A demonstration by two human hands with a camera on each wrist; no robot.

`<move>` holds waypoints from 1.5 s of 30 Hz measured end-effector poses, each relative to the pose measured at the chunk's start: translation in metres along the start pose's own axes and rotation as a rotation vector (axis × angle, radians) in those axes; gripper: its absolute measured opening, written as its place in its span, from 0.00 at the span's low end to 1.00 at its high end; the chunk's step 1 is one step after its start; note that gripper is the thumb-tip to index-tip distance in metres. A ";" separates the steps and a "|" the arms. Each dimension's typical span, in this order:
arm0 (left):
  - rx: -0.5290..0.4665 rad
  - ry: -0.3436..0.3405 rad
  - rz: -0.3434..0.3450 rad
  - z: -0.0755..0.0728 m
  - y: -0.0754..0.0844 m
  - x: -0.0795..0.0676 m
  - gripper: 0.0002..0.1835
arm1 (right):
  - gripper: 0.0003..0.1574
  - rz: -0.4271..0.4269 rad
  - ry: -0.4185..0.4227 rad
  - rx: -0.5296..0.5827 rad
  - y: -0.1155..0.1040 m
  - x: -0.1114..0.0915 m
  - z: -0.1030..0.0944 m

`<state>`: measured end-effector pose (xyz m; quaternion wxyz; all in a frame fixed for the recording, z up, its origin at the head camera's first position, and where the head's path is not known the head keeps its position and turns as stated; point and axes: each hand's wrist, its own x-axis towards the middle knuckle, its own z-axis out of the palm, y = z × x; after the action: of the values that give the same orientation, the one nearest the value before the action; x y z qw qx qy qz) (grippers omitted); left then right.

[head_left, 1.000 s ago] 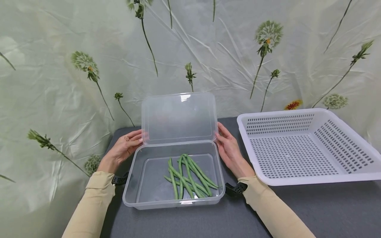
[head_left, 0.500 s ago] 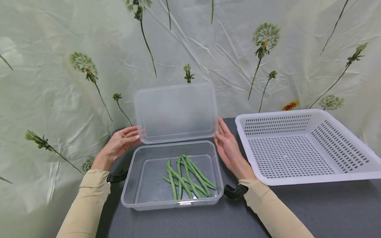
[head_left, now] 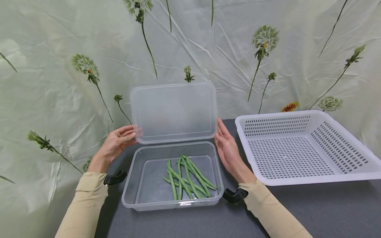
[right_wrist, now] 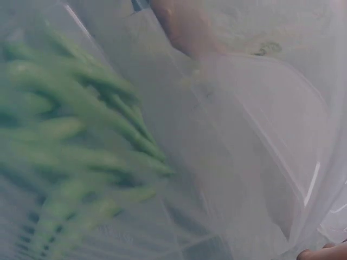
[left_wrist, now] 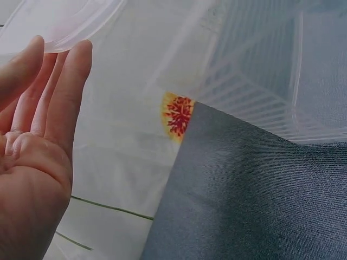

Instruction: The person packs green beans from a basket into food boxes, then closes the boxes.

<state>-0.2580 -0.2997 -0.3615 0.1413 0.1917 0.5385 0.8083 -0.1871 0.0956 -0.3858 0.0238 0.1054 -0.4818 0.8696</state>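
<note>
A clear plastic lid (head_left: 174, 112) is held tilted up behind a clear plastic container (head_left: 143, 180). Several green beans (head_left: 190, 178) lie in the container, mostly toward its right side; the right wrist view shows the beans (right_wrist: 81, 119) blurred through the plastic. My left hand (head_left: 114, 145) pinches the lid's lower left corner between thumb and fingers, and in the left wrist view that hand (left_wrist: 38, 151) has the lid's edge (left_wrist: 81, 32) at its fingertips. At the lid's lower right edge, my right hand (head_left: 230, 152) holds it with thumb and fingers.
A white perforated basket (head_left: 291, 155) stands to the right of the container on the grey table (head_left: 166, 224). Behind the table hangs a pale sheet (head_left: 98, 39) printed with flowers.
The lid has risen off the container's back rim and shifted slightly left. My left hand has moved left and a little up with it, while the right hand stays nearly in place.
</note>
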 end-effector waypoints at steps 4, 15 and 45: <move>0.012 -0.017 0.026 -0.001 0.003 -0.005 0.22 | 0.38 0.027 -0.010 -0.079 -0.004 -0.004 0.005; 0.016 -0.001 0.036 0.000 0.006 -0.019 0.21 | 0.31 -0.046 0.072 -0.430 -0.023 -0.014 0.019; 0.146 0.103 0.109 0.006 0.010 -0.041 0.19 | 0.29 0.460 0.036 0.496 -0.057 -0.015 0.018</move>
<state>-0.2189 -0.3166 -0.3567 0.0551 0.1889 0.5913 0.7821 -0.1615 0.1115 -0.3321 -0.1908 -0.0190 -0.2660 0.9447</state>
